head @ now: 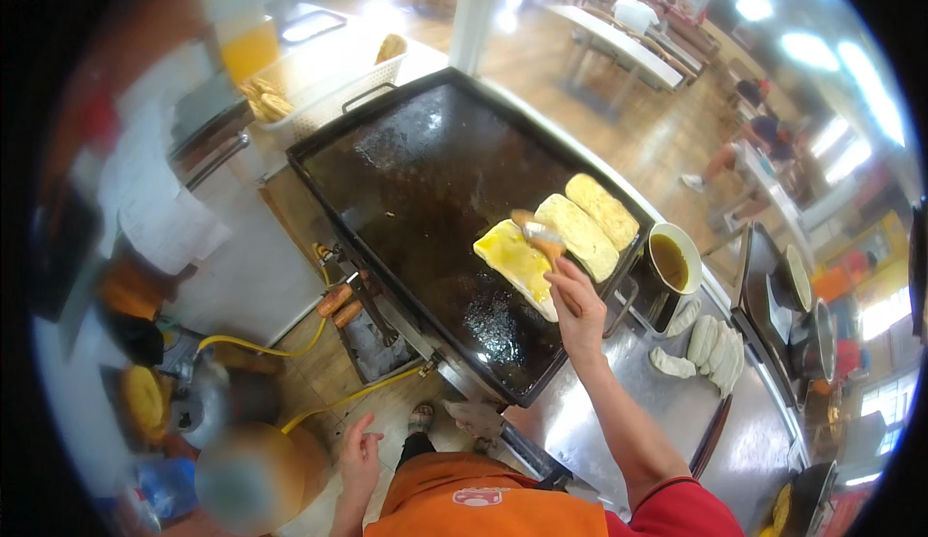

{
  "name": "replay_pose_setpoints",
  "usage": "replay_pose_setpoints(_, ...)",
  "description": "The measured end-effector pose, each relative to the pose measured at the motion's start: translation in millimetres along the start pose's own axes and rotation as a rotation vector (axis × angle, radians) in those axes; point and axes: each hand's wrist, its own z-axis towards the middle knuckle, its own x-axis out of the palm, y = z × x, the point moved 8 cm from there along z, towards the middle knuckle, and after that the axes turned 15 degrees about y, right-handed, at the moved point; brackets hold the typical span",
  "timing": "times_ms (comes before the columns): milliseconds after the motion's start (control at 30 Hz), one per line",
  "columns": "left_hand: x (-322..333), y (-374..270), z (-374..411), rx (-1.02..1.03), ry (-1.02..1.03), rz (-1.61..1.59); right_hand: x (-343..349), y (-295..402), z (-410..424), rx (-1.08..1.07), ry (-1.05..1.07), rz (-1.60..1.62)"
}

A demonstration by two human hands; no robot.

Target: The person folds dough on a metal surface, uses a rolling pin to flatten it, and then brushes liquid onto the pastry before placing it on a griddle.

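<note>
My right hand [578, 305] grips the wooden handle of a pastry brush [542, 234], whose bristles touch the near flatbread [512, 265]. That flatbread is coated with yellow egg or oil and lies on a large black griddle [406, 196]. Beside it, towards the right edge, lie a middle flatbread [578, 236] and a far flatbread [602, 211], both pale yellow. My left hand [360, 456] hangs low in front of the orange apron, away from the griddle, fingers apart and holding nothing.
A bowl of brown liquid [670, 261] stands off the griddle's right corner. Pale dough pieces [714, 352] lie on the steel counter [580, 421]. A white basket [348, 91] holds fried dough sticks [270, 102] behind the griddle. Yellow hoses [362, 396] run below. Several people sit at tables beyond.
</note>
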Motion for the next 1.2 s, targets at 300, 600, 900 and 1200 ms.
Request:
replay_pose_setpoints(300, -30.3, -2.6, 36.5, 0.087, 0.075, -0.010, 1.5, 18.3, 8.6, 0.028, -0.167, 0.069)
replay_pose_setpoints(600, -23.3, 5.3, 63.0, 0.025, 0.284, 0.029, 0.6, 39.0, -65.7, 0.180, -0.216, -0.157)
replay_pose_setpoints(900, -16.5, -6.8, 85.2, 0.084, 0.382, 0.030, 24.3, 63.6, -101.0, 0.203, -0.235, -0.183)
replay_pose_setpoints(1200, -10.1, -3.4, 95.0, 0.066, 0.453, 0.038, 30.5, 64.4, -127.1, 0.317, -0.282, -0.152)
